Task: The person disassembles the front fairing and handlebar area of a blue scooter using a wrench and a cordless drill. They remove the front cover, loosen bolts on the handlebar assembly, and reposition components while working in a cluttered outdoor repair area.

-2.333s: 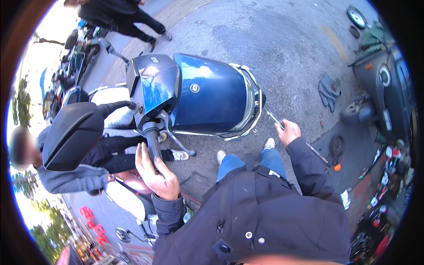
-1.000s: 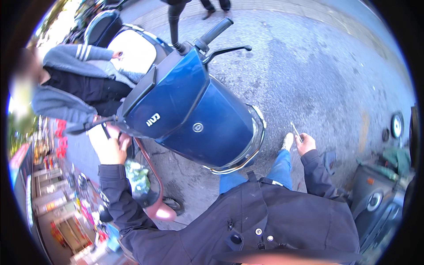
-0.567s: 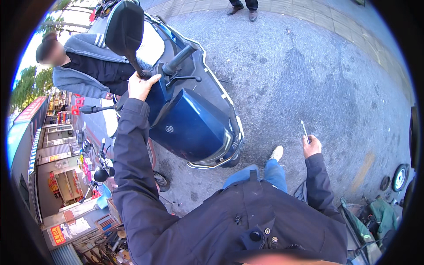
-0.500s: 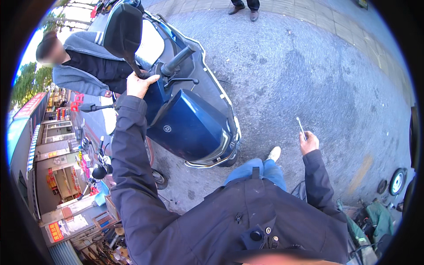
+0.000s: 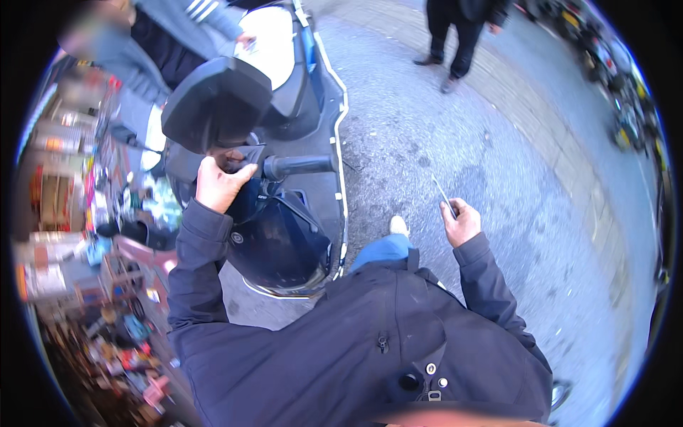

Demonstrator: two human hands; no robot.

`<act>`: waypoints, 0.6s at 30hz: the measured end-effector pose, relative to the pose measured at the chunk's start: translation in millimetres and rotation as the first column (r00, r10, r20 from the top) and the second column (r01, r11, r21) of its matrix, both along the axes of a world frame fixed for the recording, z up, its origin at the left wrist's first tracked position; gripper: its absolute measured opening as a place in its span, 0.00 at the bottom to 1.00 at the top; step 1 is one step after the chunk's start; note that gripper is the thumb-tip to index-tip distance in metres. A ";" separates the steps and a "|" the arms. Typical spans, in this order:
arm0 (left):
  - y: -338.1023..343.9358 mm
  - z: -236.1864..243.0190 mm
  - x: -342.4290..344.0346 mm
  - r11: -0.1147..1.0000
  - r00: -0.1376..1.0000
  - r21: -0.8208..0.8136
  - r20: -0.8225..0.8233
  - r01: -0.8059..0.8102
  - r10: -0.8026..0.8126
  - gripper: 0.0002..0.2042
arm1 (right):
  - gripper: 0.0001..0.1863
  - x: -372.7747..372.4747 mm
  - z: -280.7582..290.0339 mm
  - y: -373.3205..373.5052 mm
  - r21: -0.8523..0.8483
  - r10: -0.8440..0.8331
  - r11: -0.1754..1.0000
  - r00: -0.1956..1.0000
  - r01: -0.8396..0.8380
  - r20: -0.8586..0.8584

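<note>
My left hand (image 5: 223,183) is closed on the base of the black mirror (image 5: 213,101) stem on a dark blue scooter (image 5: 274,252), beside the handlebar grip (image 5: 302,165); its fingertips are partly hidden under the mirror. My right hand (image 5: 461,222), out to the right over the pavement, holds a thin metal tool (image 5: 442,191) between thumb and fingers, its tip angled forward and clear of the scooter. The scooter's front panel lies just ahead of my body, below my left hand.
A person in a grey striped-sleeve top (image 5: 181,39) is at the scooter's far side by its pale seat (image 5: 270,50). Someone in dark trousers (image 5: 457,43) stands on the pavement ahead. Parked motorbikes (image 5: 619,107) line the right edge; blurred shopfront clutter (image 5: 128,341) fills the left.
The view and scooter have swung round, the handlebar now lying more level. My left hand has stayed at the mirror base; my right hand with the tool has shifted leftward in view.
</note>
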State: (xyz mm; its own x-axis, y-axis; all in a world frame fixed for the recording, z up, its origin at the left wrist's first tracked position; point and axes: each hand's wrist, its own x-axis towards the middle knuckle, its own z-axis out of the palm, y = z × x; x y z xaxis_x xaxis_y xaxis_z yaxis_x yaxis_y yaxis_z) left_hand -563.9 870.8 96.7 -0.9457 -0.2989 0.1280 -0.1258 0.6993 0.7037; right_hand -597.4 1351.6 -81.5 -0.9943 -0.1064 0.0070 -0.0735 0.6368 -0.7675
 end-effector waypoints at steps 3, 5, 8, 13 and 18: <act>18.1 13.7 2.0 0.977 0.999 -0.211 0.035 -0.007 0.015 0.20 | 0.10 -81.9 15.2 -29.4 -0.022 0.155 0.987 0.986 -0.157 -0.060; 4.3 -0.3 9.3 0.977 0.996 -0.211 -0.079 0.034 -0.051 0.21 | 0.10 -125.2 41.1 -73.5 -0.098 0.314 0.942 0.945 -0.322 -0.085; -20.6 -11.7 21.0 0.992 0.998 -0.118 -0.049 0.035 -0.041 0.23 | 0.09 -171.1 87.9 -147.3 -0.185 0.582 0.786 0.806 -0.591 -0.102; 4.3 8.2 -5.3 0.970 0.945 0.014 0.232 -0.242 0.232 0.23 | 0.09 -217.4 129.0 -249.5 -0.384 0.884 0.362 0.443 -0.849 -0.147; 41.3 36.0 -13.5 0.882 0.841 -0.085 0.273 -0.464 0.468 0.21 | 0.11 -209.0 131.2 -313.3 -0.676 0.998 0.038 0.063 -0.736 -0.013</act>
State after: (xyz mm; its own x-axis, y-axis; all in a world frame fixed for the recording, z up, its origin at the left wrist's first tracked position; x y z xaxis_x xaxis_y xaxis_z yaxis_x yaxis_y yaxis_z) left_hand -577.4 912.1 132.8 -0.6921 -0.7134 -0.1099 -0.6272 0.5190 0.5808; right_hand -806.4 1038.3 49.6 0.0106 -0.9959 0.0901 0.0439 -0.0895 -0.9950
